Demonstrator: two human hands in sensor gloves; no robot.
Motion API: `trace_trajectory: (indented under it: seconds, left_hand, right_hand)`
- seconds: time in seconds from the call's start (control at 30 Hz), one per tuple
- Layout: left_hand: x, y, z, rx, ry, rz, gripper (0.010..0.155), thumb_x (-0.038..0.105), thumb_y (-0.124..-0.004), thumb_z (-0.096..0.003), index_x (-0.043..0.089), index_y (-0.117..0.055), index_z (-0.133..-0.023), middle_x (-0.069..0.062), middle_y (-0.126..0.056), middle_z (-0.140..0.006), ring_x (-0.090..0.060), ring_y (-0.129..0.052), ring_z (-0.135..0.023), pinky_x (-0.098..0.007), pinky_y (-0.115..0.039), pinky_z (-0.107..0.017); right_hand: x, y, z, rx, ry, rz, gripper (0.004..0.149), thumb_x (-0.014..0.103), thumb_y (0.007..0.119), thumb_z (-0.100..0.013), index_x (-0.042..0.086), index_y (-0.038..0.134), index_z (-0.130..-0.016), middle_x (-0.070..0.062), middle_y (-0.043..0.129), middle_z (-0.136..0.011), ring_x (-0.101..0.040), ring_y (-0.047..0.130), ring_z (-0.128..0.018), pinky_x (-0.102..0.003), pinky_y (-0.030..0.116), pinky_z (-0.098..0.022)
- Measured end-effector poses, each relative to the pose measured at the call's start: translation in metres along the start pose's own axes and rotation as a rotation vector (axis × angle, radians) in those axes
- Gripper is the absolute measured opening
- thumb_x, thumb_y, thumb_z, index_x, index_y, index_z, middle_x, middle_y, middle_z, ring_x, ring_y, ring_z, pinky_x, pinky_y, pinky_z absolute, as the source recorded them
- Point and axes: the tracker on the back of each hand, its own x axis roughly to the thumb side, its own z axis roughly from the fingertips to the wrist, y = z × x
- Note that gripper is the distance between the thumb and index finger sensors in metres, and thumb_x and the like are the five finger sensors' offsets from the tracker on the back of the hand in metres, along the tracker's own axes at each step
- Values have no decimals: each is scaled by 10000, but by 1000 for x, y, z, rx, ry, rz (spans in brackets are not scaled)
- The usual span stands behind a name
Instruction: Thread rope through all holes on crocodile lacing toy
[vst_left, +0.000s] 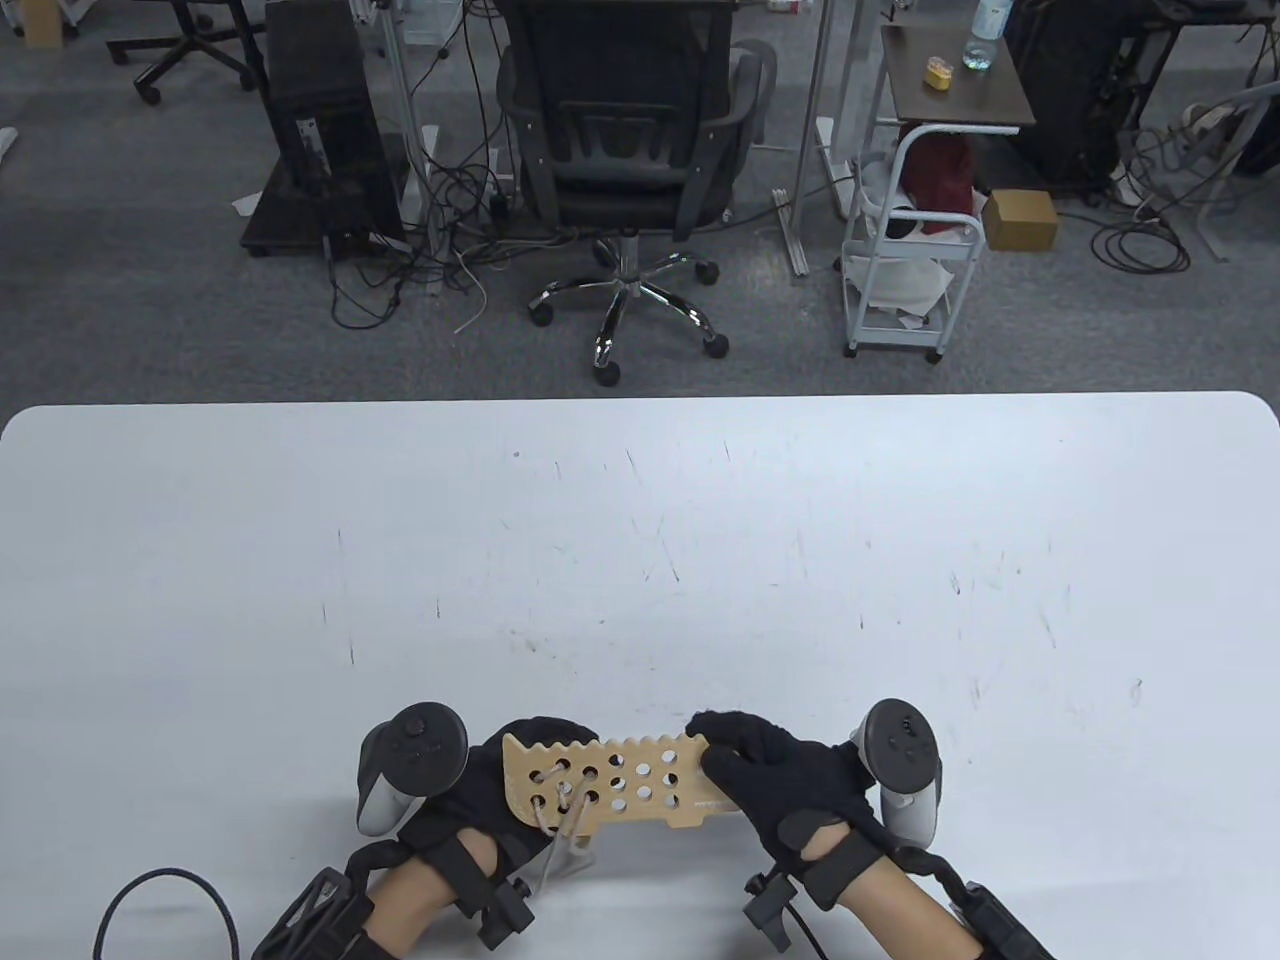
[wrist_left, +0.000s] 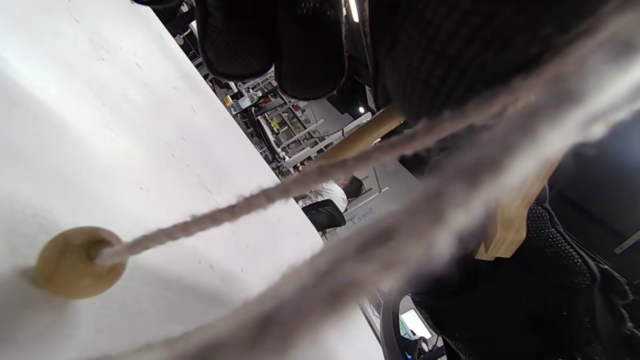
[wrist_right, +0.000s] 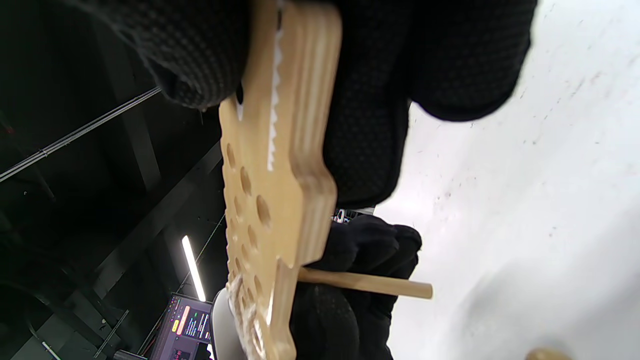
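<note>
The wooden crocodile lacing board (vst_left: 625, 785) is held just above the white table (vst_left: 640, 560) near its front edge. My left hand (vst_left: 490, 785) grips its left end from below. My right hand (vst_left: 745, 765) grips its right end, fingers over the top. The beige rope (vst_left: 562, 805) runs through holes at the left end and hangs below it. In the left wrist view the rope (wrist_left: 250, 200) leads to a wooden bead (wrist_left: 75, 262) lying on the table. In the right wrist view the board (wrist_right: 272, 200) stands edge-on and a wooden needle stick (wrist_right: 367, 283) pokes out under it by my left fingers (wrist_right: 372, 245).
A black cable loop (vst_left: 165, 895) lies on the table at the front left. Beyond the table's far edge stand an office chair (vst_left: 620, 150) and a white cart (vst_left: 910, 260).
</note>
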Motion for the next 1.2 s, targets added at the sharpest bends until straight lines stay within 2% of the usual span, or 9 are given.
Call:
trace_trajectory:
  seconds: [0.47,1.2]
  left_hand:
    - [-3,16,6,158,50,-20,458,425,-896,-389,401,-881,-846,34,-908,-827,-286,-853,-854,-574,-561,-742]
    - [-7,42,19,354,109,51,465,422,-851,-408,396,-831,-872,29,-880,-854,-291,-829,-864,-568,-553,-743]
  right_hand:
    - [1,-14,0,-79,3,8,474,337,818,-448,100,780,-857,-86,1012,-700,-265,1085,-495,-446,834,-409]
    - [-7,-44,-5,-194,37,-3,476,337,817,-449,102,779,-860,-85,1012,-702,-263,1083,-500,-446,832,-413]
